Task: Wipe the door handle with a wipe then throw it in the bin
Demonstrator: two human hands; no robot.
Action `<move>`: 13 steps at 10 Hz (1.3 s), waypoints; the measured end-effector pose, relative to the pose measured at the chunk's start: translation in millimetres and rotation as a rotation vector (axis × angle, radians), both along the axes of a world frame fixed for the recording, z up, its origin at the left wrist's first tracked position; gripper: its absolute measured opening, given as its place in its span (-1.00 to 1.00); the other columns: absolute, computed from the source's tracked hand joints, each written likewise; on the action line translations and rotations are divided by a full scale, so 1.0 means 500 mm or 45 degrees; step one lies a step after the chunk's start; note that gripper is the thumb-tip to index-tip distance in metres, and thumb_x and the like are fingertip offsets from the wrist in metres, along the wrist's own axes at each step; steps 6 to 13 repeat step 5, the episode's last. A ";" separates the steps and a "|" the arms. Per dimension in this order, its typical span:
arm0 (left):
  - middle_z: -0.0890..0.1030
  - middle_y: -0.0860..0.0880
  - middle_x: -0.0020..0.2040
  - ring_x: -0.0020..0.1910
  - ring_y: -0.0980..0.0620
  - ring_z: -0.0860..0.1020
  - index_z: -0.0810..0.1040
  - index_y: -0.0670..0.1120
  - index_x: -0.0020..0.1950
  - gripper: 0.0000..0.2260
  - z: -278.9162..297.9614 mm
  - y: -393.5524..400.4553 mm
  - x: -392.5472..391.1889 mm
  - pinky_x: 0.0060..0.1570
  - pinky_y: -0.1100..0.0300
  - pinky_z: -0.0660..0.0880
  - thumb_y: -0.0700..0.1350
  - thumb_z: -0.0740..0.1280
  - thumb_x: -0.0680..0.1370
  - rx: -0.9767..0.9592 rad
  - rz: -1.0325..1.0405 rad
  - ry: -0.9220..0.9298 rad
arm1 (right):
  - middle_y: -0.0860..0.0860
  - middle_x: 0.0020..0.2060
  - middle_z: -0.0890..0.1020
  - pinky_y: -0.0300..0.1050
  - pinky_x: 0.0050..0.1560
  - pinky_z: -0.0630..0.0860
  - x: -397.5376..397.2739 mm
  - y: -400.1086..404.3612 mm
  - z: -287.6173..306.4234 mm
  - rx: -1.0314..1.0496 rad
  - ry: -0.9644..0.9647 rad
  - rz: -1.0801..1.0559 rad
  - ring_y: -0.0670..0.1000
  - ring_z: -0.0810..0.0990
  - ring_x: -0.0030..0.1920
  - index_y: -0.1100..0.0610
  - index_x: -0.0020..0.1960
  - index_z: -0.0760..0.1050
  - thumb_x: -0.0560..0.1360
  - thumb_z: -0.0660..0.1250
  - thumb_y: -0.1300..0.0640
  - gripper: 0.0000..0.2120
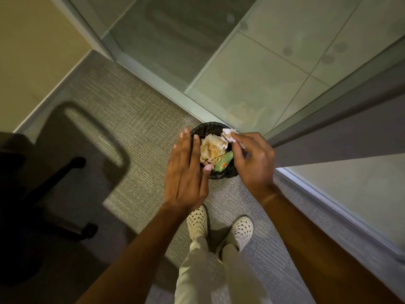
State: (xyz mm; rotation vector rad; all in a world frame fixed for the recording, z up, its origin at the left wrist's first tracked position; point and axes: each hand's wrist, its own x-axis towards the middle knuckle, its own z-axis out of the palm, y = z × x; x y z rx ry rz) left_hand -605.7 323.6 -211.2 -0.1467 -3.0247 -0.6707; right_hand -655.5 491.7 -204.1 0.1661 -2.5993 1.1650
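Holding: the right hand (252,159) pinches a crumpled white wipe (229,136) between thumb and fingertips, the other fingers curled loosely over it.
Left hand: the left hand (186,172) is spread flat and empty, fingers straight and together, hovering over the near-left rim of the bin (198,130).
Bin: small and round with a black liner, standing on the grey carpet (135,119) just beside the glass partition (252,88) — it already holds crumpled brownish paper (210,150) and a green wrapper (223,164).
Key relation: the wipe hangs above the far-right edge of the bin's mouth, close to the rim rather than over the middle; the opening lies below and slightly to the left of the pinching fingers.
Nearer hand: the right, which alone carries the wipe; the left plays no part in the hold.
Step judged: the last one — the door handle is out of view, and only the drop remains.
Next move calls for: a small shift inward over the opening, then spreading the fingers.
Risk: released where it is, the light wipe could catch the rim and fall between bin and glass.
Person: stands directly behind the bin, pale perforated shoes (197,220) on the carpet.
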 end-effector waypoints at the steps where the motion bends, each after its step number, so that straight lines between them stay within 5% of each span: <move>1: -0.01 -0.26 0.61 0.61 -0.14 -0.04 0.08 -0.25 0.59 -0.41 -0.015 -0.007 0.004 0.56 -0.09 0.00 0.05 0.08 0.66 -0.005 0.002 -0.021 | 0.20 0.06 0.65 -0.13 0.01 0.63 -0.024 -0.015 -0.039 0.116 -0.132 0.063 0.06 0.65 -0.01 0.28 0.19 0.60 0.52 0.36 0.32 -0.75; 2: -0.03 -0.25 0.61 0.61 -0.12 -0.07 0.06 -0.23 0.60 -0.41 -0.022 -0.013 0.009 0.56 -0.06 -0.03 0.04 0.09 0.66 -0.009 0.017 -0.063 | 0.18 0.28 0.56 0.09 0.15 0.61 -0.030 -0.027 -0.079 0.408 -0.484 0.167 0.16 0.62 0.16 0.14 0.37 0.48 0.55 0.34 0.17 -0.61; 3: -0.05 -0.23 0.61 0.61 -0.10 -0.09 0.04 -0.21 0.61 -0.41 -0.026 -0.018 0.012 0.57 -0.04 -0.06 0.06 0.05 0.66 -0.042 0.026 -0.086 | 0.21 0.32 0.54 0.14 0.16 0.58 -0.019 -0.021 -0.083 0.439 -0.568 0.157 0.20 0.59 0.21 0.16 0.39 0.45 0.54 0.35 0.10 -0.57; 13: -0.09 -0.21 0.61 0.61 -0.12 -0.08 0.01 -0.21 0.61 -0.40 0.002 -0.004 0.000 0.56 -0.10 0.00 0.08 0.03 0.66 0.005 0.021 -0.069 | 0.24 0.36 0.50 0.19 0.18 0.54 -0.011 -0.001 -0.043 0.462 -0.537 0.108 0.25 0.54 0.27 0.16 0.42 0.41 0.51 0.33 0.02 -0.49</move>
